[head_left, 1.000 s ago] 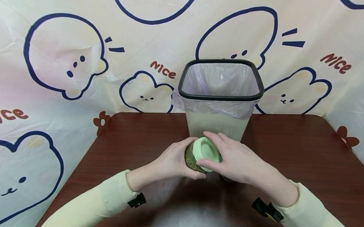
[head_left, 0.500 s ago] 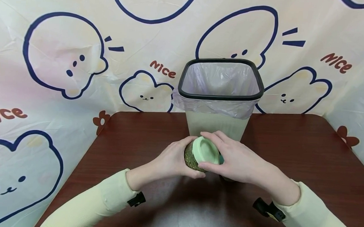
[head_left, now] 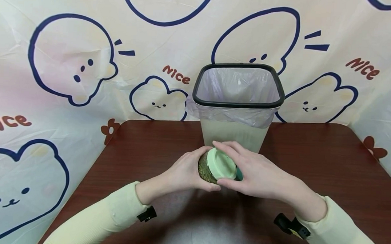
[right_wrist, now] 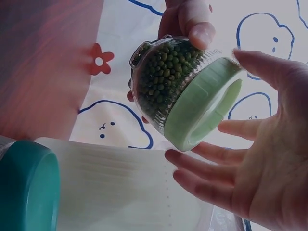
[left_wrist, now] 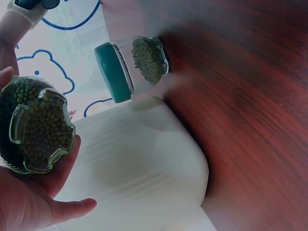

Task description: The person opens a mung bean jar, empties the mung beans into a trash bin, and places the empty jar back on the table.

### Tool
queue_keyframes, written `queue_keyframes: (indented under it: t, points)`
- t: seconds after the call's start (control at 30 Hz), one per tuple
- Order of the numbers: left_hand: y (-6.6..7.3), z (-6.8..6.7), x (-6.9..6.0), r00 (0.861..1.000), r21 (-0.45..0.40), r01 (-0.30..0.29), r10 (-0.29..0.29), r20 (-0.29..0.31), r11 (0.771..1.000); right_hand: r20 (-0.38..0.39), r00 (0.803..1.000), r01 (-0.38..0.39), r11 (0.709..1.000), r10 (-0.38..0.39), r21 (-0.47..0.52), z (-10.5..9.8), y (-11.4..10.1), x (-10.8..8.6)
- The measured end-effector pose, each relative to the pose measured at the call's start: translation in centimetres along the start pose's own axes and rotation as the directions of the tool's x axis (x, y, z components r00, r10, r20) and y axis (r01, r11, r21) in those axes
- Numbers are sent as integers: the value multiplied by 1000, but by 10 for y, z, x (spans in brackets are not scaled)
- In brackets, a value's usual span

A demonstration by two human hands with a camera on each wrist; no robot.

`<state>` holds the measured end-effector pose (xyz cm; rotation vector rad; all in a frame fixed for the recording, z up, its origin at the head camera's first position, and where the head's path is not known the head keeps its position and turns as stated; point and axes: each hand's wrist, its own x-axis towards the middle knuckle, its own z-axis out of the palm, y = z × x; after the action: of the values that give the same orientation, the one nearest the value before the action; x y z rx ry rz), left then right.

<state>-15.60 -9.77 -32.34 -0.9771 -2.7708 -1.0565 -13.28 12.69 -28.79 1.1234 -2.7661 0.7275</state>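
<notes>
My left hand (head_left: 186,170) grips a clear glass jar (head_left: 204,169) of small green beans, tilted above the table. Its pale green lid (head_left: 223,165) faces up and to the right. Around that lid curl the thumb and fingers of my right hand (head_left: 258,172); in the right wrist view the thumb tip meets the rim and the fingers spread at its far side. A second jar with a teal lid (left_wrist: 113,72) stands upright on the table, partly filled with something green. In the head view my right hand hides most of it.
A pale bin (head_left: 234,132) with a black rim and a lilac liner bag stands on the table behind the jars. The dark red-brown wooden table (head_left: 152,145) ends at a cartoon-printed cloth (head_left: 159,58) hanging at the back and sides.
My right hand has turned a little counter-clockwise, its thumb shifting right and its fingertips left along the lid. The left hand and jar stay nearly still.
</notes>
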Motion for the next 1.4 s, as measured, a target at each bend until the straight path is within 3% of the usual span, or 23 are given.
queue_keyframes:
  t: [0.17, 0.3, 0.77, 0.93, 1.2, 1.4]
  points:
    - [1, 1, 1, 1000, -12, -10, 10, 3, 1000, -71, 997, -50, 993, 43, -106, -2, -3, 2]
    - [1, 0, 1, 1000, -21, -14, 15, 1, 1000, -99, 991, -100, 988, 88, -118, -3, -6, 5]
    - [3, 0, 2, 1000, -10, -9, 9, -2, 1000, -46, 982, -190, 975, 185, -114, 4, -10, 6]
    - [2, 0, 1, 1000, -15, -2, 2, 7, 1000, -28, 987, -158, 985, 157, -68, 4, -8, 6]
    - [0, 1, 1, 1000, 0, -13, 13, -3, 1000, 18, 999, -44, 998, 43, 45, -1, -3, 5]
    - [0, 0, 1, 1000, -19, -9, 9, 4, 1000, 1, 999, -32, 999, 32, -11, -2, -5, 4]
